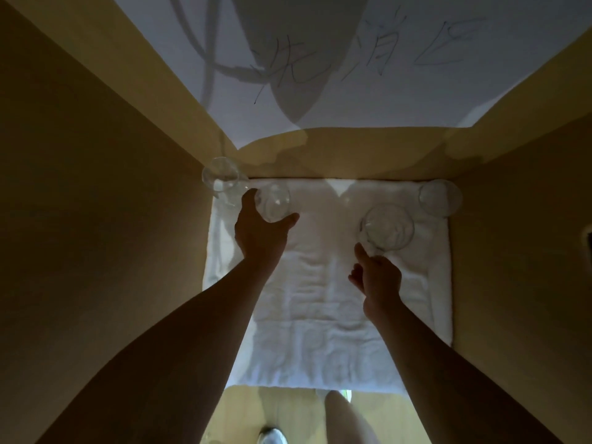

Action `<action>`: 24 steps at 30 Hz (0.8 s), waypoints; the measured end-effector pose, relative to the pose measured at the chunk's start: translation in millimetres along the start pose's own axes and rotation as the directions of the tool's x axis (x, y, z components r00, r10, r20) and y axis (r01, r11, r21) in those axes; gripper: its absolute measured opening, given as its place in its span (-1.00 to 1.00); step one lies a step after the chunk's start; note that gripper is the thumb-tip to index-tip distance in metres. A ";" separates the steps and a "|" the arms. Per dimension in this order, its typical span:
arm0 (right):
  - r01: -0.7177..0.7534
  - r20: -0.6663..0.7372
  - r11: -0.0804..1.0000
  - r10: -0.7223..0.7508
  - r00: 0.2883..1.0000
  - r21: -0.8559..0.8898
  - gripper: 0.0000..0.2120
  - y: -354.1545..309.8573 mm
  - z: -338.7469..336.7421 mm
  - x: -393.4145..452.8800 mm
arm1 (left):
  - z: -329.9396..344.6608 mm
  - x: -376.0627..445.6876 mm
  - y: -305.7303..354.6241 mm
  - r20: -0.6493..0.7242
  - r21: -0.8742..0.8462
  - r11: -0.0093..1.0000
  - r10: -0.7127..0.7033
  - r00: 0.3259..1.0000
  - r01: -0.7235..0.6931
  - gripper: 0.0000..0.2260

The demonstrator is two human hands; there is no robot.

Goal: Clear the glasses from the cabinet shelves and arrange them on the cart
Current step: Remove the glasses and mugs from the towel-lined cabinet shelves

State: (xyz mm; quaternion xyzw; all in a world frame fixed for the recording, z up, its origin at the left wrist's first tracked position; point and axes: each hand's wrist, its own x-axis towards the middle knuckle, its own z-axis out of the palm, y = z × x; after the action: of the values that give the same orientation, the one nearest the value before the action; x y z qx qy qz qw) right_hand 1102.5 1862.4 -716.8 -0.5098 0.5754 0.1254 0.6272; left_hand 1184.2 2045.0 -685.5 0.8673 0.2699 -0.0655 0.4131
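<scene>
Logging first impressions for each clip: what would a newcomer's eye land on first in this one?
Two bare arms reach into a cabinet: the left hand cups a clear glass at the back left, and the right hand holds another glass mid-right. Both stand on a rumpled white towel. Above, a white sheet with handwritten characters catches the light.

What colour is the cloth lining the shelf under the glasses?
White, with a rumpled, quilted look; the cloth shows best in the head view, the only one.

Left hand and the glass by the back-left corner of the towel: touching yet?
Touching. The head view shows the left hand cupping the glass, thumb and fingers against its sides with no gap visible, though dim light blurs the edges.
</scene>
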 end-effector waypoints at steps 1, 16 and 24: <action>0.007 0.001 1.000 -0.007 1.000 -0.009 -0.69 1.2 -2.9 -3.2 | -3.3 -6.3 -1.9 0.016 -0.001 1.000 -0.009 1.000 0.009 -0.23; 0.332 0.105 0.913 -0.315 0.943 -0.239 -0.61 -4.0 -35.5 -139.6 | -123.6 -112.8 30.7 0.074 -0.096 0.976 0.205 0.976 -0.197 -0.33; 0.459 0.140 0.871 -0.440 0.887 -0.173 -0.57 2.3 -98.3 -271.0 | -217.7 -229.5 48.5 0.076 -0.325 0.919 0.260 0.963 -0.222 -0.25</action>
State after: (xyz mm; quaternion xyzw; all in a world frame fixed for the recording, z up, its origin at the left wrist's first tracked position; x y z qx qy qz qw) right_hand 959.4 1902.7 -469.8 -0.6837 0.3944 0.0578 0.6113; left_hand 991.5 2088.7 -433.8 0.8120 0.1431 -0.0213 0.5655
